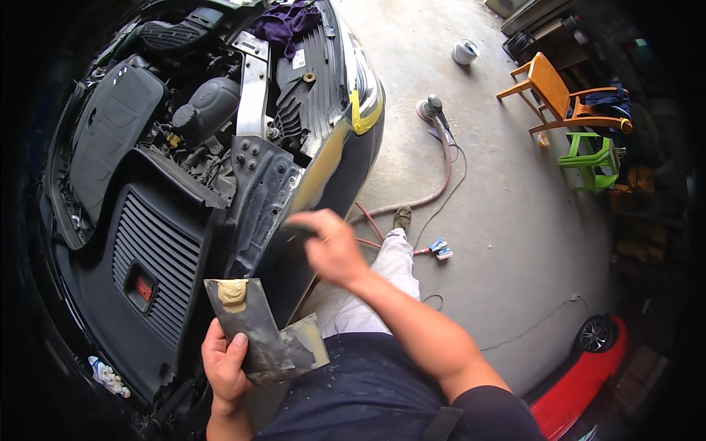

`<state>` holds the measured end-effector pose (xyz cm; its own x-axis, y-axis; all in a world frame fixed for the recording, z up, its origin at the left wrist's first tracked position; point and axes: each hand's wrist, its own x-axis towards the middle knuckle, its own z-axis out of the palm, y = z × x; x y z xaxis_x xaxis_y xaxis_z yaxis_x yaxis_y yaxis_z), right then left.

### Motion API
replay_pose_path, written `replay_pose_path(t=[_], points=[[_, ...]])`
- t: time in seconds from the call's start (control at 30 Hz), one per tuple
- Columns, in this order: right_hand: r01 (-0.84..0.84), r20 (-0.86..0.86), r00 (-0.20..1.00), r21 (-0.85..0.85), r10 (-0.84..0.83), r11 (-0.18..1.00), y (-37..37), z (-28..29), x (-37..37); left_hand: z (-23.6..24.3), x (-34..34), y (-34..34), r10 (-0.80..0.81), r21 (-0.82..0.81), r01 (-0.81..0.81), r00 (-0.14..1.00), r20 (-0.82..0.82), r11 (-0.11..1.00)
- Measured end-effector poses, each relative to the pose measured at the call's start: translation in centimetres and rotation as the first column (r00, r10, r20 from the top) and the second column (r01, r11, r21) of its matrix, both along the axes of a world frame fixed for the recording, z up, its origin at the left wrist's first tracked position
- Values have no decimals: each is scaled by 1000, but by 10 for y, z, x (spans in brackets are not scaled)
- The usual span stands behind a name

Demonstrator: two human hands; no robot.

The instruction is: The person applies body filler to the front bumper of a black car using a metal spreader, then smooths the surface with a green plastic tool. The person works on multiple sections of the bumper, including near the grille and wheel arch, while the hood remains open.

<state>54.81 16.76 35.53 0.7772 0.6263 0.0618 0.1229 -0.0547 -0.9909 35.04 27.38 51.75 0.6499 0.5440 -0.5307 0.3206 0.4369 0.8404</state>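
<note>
My left hand (224,360) grips a flat dark plate (254,331) with a dollop of tan body filler (232,292) at its upper end. A second flat piece (305,342), smeared with dried filler, sticks out to the right beneath that plate. Over the side of the car's fender (276,250), my right hand (331,246) has its fingers curled, the index finger pointing left. A thin dark edge shows under those fingers, too blurred to name. Ahead of this hand, a tan filler patch (320,173) runs along the fender toward the headlight, whose edge carries yellow tape (360,114).
The open engine bay (198,125) lies left, with a purple cloth (283,26) at its far side. On the floor (507,206) are a sander (432,107) with a hose, a white bucket (465,51), an orange chair (548,84), a green stool (590,160) and a red car-shaped object (581,389).
</note>
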Motion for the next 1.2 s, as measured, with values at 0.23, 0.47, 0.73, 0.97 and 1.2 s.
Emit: replay_pose_path(t=[0.23,0.47,0.73,0.97,1.2], points=[[280,-441,841,-141,-314,950,-15,-16,139,0,2,-14,3,19,-3,1000,7,1000],[214,-91,965,-281,-248,936,11,-27,173,1,12,-21,0,-2,0,1000,-6,1000],[345,215,934,-326,-287,880,30,-25,169,-3,21,-17,-5,-14,5,999,-45,1000],[361,257,924,-338,-284,869,34,-27,147,-8,27,-8,-28,-35,27,999,-44,999],[256,300,942,-343,-153,904,31,6,53,-6,26,1,-27,-37,26,999,-30,999]])
